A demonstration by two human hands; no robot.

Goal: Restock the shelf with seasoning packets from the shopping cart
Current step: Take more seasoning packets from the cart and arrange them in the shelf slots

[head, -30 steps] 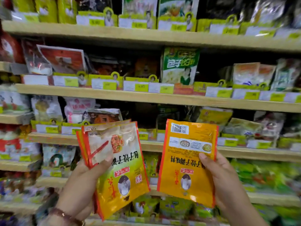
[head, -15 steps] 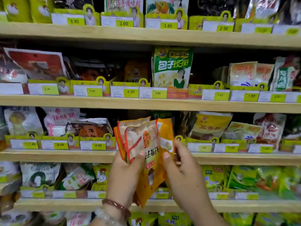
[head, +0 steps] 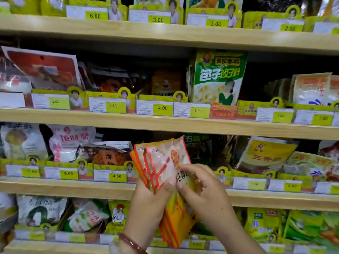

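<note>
head view | right hand [head: 203,191] is rejoining its packet to the fanned orange-edged plastic seasoning packets [head: 161,162] | left hand [head: 146,204] is gripping them too | stack is readying for the wooden shelf [head: 73,187]

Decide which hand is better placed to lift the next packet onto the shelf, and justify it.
Probably the right hand: its fingers pinch only the front of the orange seasoning packets, so it could peel one away. The left hand grips the whole fanned stack from beneath and must keep supporting it.
</note>
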